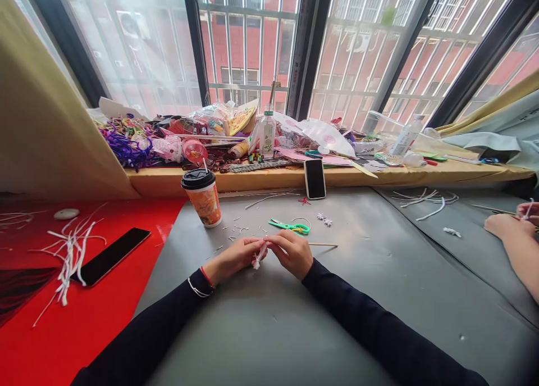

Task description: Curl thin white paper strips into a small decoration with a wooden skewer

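Just in front of me, my left hand (pixel 239 254) is closed around a small knotted piece of white cord (pixel 257 261), its knot hanging below the fingers. My right hand (pixel 293 254) meets it from the other side, thumb and forefinger pinched on the upper part of the same cord. Beyond the right hand lie green-handled scissors (pixel 284 225). A thin wooden stick (pixel 326 244) emerges from behind that hand; whether the hand touches it is hidden. Two little white knotted pieces (pixel 324 219) rest on the grey table farther back.
A lidded paper cup (pixel 204 200) stands at the back left, cord scraps beside it. A phone (pixel 315 179) leans against the cluttered sill (pixel 252 179). White cords (pixel 69 257) and another phone (pixel 115 255) lie on the red surface. At right, another person's hands (pixel 507 226) hold something white.
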`<state>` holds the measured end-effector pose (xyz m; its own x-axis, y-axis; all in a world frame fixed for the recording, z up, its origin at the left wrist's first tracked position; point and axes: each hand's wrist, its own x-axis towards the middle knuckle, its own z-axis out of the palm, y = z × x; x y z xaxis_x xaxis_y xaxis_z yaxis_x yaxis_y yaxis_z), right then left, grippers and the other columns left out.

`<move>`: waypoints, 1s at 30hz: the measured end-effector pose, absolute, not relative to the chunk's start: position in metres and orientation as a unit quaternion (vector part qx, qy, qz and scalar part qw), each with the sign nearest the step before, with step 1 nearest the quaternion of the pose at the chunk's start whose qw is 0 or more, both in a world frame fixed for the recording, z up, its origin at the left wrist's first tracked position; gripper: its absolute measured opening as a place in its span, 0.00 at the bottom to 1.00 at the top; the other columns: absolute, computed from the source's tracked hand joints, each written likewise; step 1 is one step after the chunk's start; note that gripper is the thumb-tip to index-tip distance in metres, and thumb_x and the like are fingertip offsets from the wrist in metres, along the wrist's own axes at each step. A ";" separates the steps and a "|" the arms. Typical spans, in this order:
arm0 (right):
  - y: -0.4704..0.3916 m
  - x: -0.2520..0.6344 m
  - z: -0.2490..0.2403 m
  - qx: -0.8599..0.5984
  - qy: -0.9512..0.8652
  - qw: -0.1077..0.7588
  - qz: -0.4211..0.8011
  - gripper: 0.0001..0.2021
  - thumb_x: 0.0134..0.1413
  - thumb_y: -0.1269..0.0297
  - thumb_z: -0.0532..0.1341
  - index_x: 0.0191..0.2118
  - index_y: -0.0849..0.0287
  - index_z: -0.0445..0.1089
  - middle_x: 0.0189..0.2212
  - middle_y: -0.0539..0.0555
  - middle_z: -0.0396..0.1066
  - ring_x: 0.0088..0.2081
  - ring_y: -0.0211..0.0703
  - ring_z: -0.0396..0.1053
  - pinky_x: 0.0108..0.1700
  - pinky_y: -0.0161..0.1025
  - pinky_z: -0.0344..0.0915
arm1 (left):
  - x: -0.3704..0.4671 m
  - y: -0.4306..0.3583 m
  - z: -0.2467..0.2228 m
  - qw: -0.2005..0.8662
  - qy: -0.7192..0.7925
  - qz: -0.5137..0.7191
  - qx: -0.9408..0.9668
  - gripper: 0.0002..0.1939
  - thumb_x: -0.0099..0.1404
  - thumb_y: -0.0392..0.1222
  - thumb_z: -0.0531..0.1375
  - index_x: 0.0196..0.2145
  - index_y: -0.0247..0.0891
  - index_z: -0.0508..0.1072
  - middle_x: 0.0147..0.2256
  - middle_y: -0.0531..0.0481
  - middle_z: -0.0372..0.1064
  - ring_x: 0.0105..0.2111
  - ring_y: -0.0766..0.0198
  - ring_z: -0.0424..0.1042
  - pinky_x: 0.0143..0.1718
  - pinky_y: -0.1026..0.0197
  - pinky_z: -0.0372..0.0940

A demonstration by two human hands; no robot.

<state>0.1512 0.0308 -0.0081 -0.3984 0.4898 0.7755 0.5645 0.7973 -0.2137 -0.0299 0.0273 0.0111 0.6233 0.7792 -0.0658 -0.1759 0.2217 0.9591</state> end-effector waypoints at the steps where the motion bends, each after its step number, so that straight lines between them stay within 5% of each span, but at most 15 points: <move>1: 0.030 0.151 -0.008 -0.311 -0.835 0.452 -0.040 0.09 0.57 0.67 0.55 0.42 0.54 0.70 0.29 0.50 0.69 0.32 0.35 0.65 0.36 0.32 0.61 | -0.030 0.026 0.012 0.729 0.282 0.325 0.532 0.16 0.57 0.51 0.59 0.27 0.32 0.68 0.24 0.53 0.58 0.23 0.72 0.56 0.24 0.67 0.50; 13: 0.026 0.145 -0.005 -0.280 -0.817 0.505 0.005 0.10 0.55 0.69 0.57 0.43 0.54 0.69 0.32 0.51 0.69 0.35 0.37 0.66 0.38 0.36 0.65 | -0.032 0.030 0.001 0.704 0.326 0.340 0.532 0.17 0.54 0.51 0.62 0.26 0.32 0.67 0.23 0.53 0.59 0.22 0.73 0.56 0.25 0.67 0.49; 30: 0.016 0.149 0.007 -0.327 -0.803 0.469 -0.168 0.10 0.52 0.69 0.60 0.40 0.50 0.71 0.34 0.49 0.72 0.43 0.43 0.60 0.45 0.41 0.58 | -0.026 0.029 0.002 0.679 0.329 0.371 0.542 0.17 0.54 0.51 0.62 0.25 0.33 0.67 0.21 0.55 0.57 0.22 0.73 0.54 0.25 0.66 0.50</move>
<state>0.1486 0.0159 0.0071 -0.3463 0.3666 0.8635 0.6823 0.7302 -0.0363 -0.0257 0.0286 0.0020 0.5087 0.8598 -0.0446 -0.1469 0.1377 0.9795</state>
